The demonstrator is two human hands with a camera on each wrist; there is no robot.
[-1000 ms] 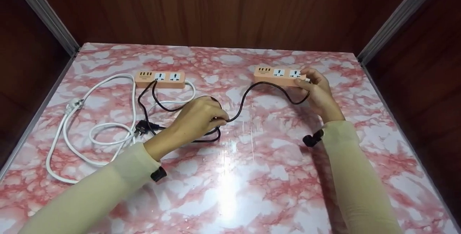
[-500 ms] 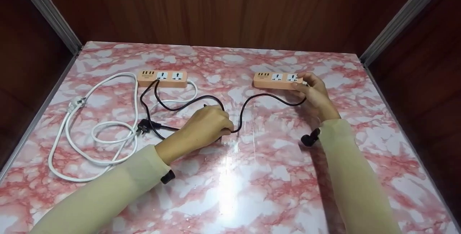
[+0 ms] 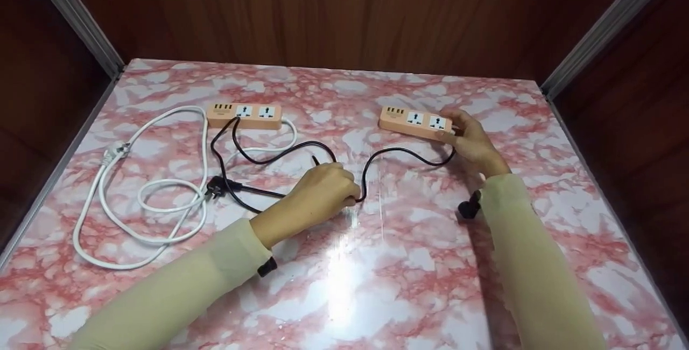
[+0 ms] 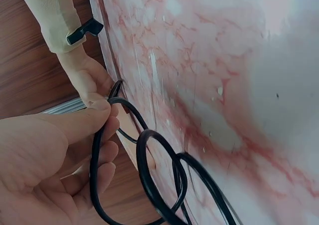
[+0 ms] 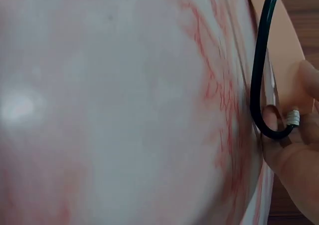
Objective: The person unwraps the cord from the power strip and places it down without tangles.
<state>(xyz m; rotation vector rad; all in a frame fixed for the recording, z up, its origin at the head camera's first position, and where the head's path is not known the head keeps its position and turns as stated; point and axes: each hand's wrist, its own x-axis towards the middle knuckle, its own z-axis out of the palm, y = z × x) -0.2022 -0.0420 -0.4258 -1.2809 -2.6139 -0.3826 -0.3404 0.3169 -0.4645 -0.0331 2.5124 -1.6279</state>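
Note:
My left hand [image 3: 323,191] pinches a black power cord [image 3: 395,150] between thumb and fingers at mid-table. Loops of this cord [image 4: 142,165] hang below the fingers in the left wrist view. From there the cord runs right to an orange power strip [image 3: 397,118] with two white sockets and several USB ports. My right hand [image 3: 471,140] grips the strip's right end, thumb in front. In the right wrist view, the cord leaves that end through a ribbed white collar [image 5: 293,117]. The cord's black plug [image 3: 218,184] lies left of my left hand.
A second orange power strip [image 3: 223,123] rests at the back left. Its white cord [image 3: 78,231] lies in wide loops on the left, with a white plug [image 3: 113,155] among them. Brown wood-grain panels [image 3: 344,16] enclose the marbled table [image 3: 430,285].
My left hand has moved right and nearer the front, drawing the black cord along. The right strip's held end has come forward, so the strip now sits at a slant.

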